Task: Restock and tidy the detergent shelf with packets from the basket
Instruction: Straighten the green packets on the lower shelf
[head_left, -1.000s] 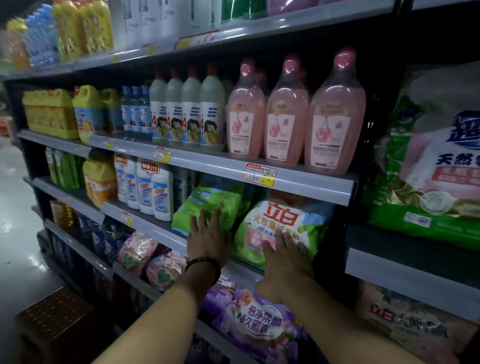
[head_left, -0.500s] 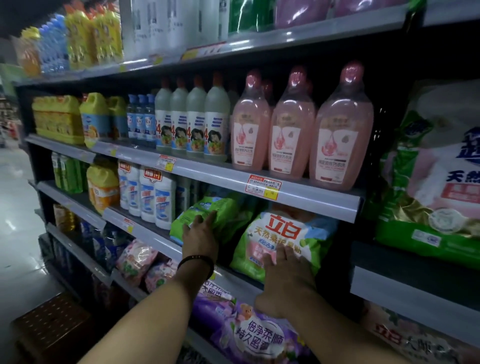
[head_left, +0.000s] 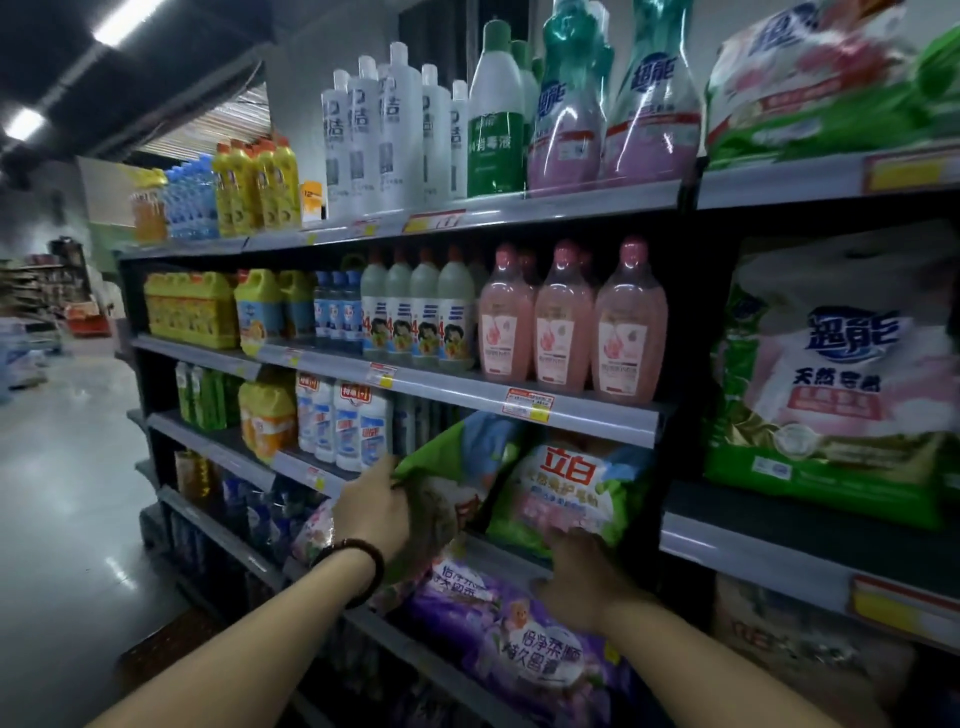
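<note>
Detergent packets, two of them, stand side by side at the right end of the shelf (head_left: 288, 461), under the shelf of pink bottles (head_left: 563, 322). At the left end of that shelf are green bottles, then orange jugs, then white bottles (head_left: 358, 431) standing upright near the front edge.

Just right of the white bottles is the left hand (head_left: 371, 512), with a dark beaded bracelet (head_left: 358, 569) on its wrist. It grasps the left edge of the green packet (head_left: 462, 457), thumb up along the packet's side. The green packet is tilted, its top leaning right beneath the shelf above and its lower part out past the shelf's front edge.

Touching it on the right is the red-lettered packet (head_left: 569, 488), upright and facing forward at the front edge. The right hand (head_left: 582, 577) reaches up from below with its fingers against this packet's lower edge. Whether they grasp it or only press it cannot be told.

On the shelf below, between the two forearms, lies a purple packet (head_left: 530, 644). Beyond the black upright at the right, a large green-and-pink bag (head_left: 831, 384) stands on the neighbouring shelf.
</note>
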